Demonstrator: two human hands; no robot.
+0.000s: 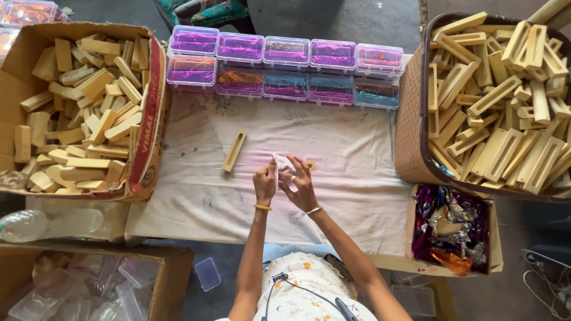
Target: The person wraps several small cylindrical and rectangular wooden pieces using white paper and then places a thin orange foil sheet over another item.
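Observation:
My left hand [264, 183] and my right hand [300, 185] meet over the middle of the white cloth-covered table [196, 196]. Together they pinch a small white wrapped piece [282, 161] between their fingertips. A bit of a pale wooden piece [311, 164] shows just behind my right hand. One long slotted wooden piece [234, 151] lies alone on the cloth to the left of my hands.
A cardboard box [151, 119] of solid wooden blocks stands at left, a woven basket [410, 131] of slotted wooden pieces at right. Two rows of clear plastic boxes [285, 68] with purple contents line the back. A small box of foil wrappers [452, 229] sits front right.

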